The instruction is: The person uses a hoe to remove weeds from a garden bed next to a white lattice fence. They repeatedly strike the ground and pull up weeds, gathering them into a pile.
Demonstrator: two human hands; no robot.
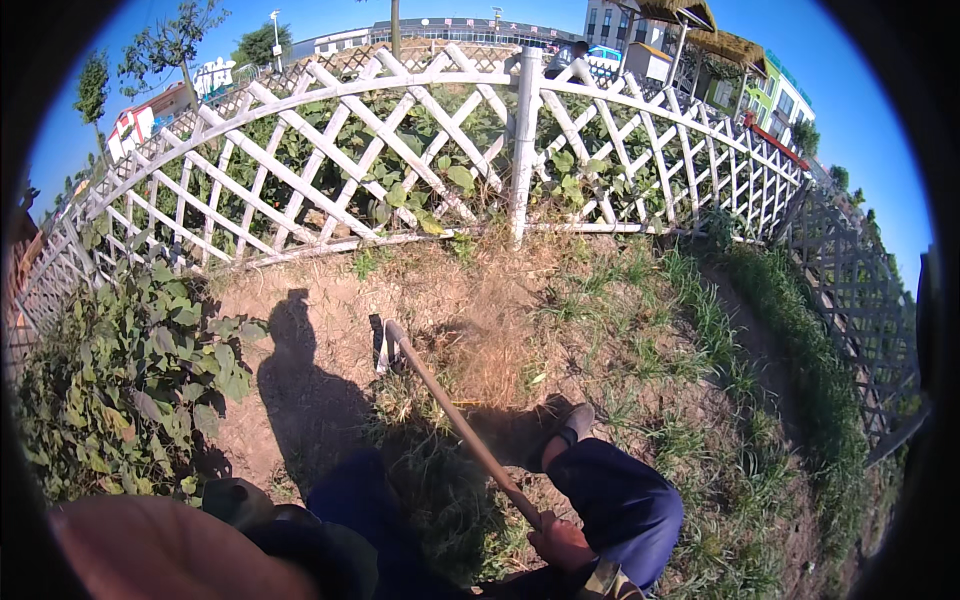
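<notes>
My right hand (561, 540) grips the wooden handle of a long hoe (465, 435) near its lower end in the picture. The handle slants up and left to the metal hoe head (387, 349), which is over bare soil beside a patch of dry grass (487, 360). Whether the blade touches the soil cannot be told. Large and blurred at the lower left, my left hand (176, 551) is close to the camera and apart from the hoe. Its fingers are not visible.
A pale wooden lattice fence (527, 142) crosses ahead, and another lattice fence (847, 277) runs along the right. Leafy plants (135, 382) grow at left, green grass (697, 450) at right. My shoe (577, 424) rests near the dry grass. A person (574, 56) is beyond the fence.
</notes>
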